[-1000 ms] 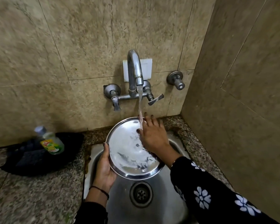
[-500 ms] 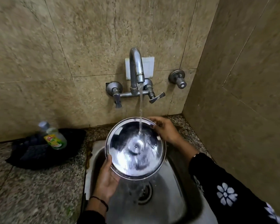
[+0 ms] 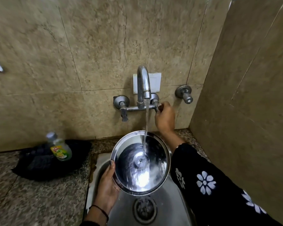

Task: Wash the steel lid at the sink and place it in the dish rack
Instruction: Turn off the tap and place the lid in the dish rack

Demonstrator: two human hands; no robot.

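The steel lid (image 3: pixel 140 163) is tilted over the sink (image 3: pixel 167 207), inner face up under the tap (image 3: pixel 143 82) stream, above the drain (image 3: pixel 145 209). The left hand (image 3: pixel 107 186) has its fingers wrapped around the lid's left rim. The right hand (image 3: pixel 164 118) is up at the wall, fingers curled around the right tap handle. A dish soap bottle (image 3: pixel 60 148) stands on a black cloth (image 3: pixel 44 162) on the granite table (image 3: pixel 23 201), left of the sink. The tiled side wall (image 3: pixel 243 111) crowds the right.
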